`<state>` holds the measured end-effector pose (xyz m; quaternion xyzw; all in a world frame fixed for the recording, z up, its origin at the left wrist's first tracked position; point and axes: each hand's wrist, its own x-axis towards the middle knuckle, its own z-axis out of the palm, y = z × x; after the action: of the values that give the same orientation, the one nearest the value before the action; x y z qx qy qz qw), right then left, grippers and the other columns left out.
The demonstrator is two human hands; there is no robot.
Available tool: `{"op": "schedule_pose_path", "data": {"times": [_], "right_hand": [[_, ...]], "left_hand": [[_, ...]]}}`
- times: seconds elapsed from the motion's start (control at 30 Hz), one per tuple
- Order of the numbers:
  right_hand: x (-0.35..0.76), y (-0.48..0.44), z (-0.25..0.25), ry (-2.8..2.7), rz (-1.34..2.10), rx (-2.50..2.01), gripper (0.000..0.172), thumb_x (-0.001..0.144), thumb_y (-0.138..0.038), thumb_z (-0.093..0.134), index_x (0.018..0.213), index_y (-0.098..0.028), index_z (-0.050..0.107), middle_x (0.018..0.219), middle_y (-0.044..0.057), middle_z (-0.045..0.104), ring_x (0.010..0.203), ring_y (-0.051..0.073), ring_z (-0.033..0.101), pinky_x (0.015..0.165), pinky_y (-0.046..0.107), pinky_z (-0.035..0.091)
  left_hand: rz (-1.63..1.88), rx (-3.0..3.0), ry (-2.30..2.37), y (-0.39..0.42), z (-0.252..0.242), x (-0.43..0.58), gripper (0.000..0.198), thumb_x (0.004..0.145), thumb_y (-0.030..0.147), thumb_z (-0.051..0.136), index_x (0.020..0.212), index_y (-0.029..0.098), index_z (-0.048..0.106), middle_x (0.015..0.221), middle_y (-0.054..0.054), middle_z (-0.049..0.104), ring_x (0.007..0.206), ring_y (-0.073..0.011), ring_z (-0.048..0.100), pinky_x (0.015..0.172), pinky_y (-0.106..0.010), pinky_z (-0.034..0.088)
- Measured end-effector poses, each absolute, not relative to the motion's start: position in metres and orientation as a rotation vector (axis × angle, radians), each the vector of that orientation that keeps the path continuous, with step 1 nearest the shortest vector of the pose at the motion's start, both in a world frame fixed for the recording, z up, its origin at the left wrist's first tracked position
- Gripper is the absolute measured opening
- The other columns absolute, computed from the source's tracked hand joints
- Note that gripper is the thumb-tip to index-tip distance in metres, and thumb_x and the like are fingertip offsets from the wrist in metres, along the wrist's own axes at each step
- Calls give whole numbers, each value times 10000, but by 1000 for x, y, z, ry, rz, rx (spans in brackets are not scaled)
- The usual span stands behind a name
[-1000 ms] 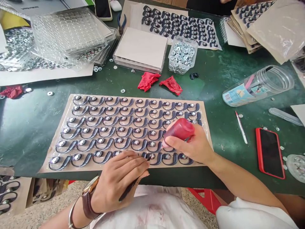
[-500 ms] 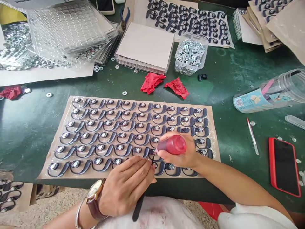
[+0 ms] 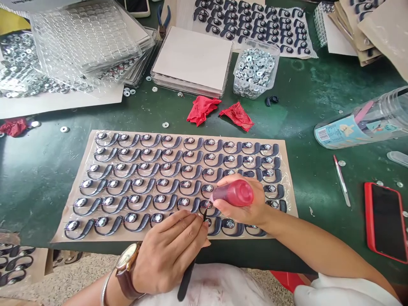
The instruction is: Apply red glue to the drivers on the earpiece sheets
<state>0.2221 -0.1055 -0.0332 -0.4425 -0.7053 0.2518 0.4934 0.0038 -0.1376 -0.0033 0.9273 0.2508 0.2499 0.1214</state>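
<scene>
The left hand (image 3: pixel 174 246) is pinching black tweezers (image 3: pixel 186 281) in its grip, their tips pointing at one dark hooked piece (image 3: pixel 208 203) and their handle slanting back toward the person; the right hand (image 3: pixel 255 204) is curling its grip around a red bottle (image 3: pixel 235 193), whose nozzle is hovering just beside that same piece, though contact is too small to tell; the piece is lying in the second row from the near side, right of the middle, among rows of similar pieces on a brown sheet (image 3: pixel 287 182); the sheet's near edge is running close to the near edge of the green counter (image 3: pixel 318 97); on the far side, a strip of counter is showing between sheet and two red scraps (image 3: pixel 202 111); on the right, a wider stretch is separating the sheet from a slim pen-like tool (image 3: pixel 341 180), and a red-cased phone (image 3: pixel 387 221) is lying farther out; beyond the scraps, a clear tub (image 3: pixel 274 74) of washers is standing near a white-topped stack (image 3: pixel 194 57).
</scene>
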Motion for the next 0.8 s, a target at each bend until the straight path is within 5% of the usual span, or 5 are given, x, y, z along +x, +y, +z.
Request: {"op": "schedule_pose_path", "data": {"times": [0.23,0.57,0.8], "right_hand": [[221,-104,-32,-1668,679,-1128,148,786,-309,719,770,-189,635,589,-5,658,551,145,654,536,262,561],[222,-105,-33,-1706,696,-1150,161,789,-307,726,756,-169,650,666,23,693,574,138,650,561,262,554],[225,-107,-27,-1732,780,-1249,273,850,-357,643,649,-176,671,568,9,651,511,127,611,542,269,538]], "left_hand": [[723,2681,741,-136,-4,4,181,932,124,541,1002,57,694,971,-91,741,908,-206,700,927,-381,515],[704,2613,726,-138,-5,1,191,895,97,583,1053,49,679,1012,-96,728,939,-209,687,972,-396,497],[689,2516,719,-131,-5,-1,229,853,79,614,1077,67,658,1009,-97,726,905,-199,688,909,-380,537]]}}
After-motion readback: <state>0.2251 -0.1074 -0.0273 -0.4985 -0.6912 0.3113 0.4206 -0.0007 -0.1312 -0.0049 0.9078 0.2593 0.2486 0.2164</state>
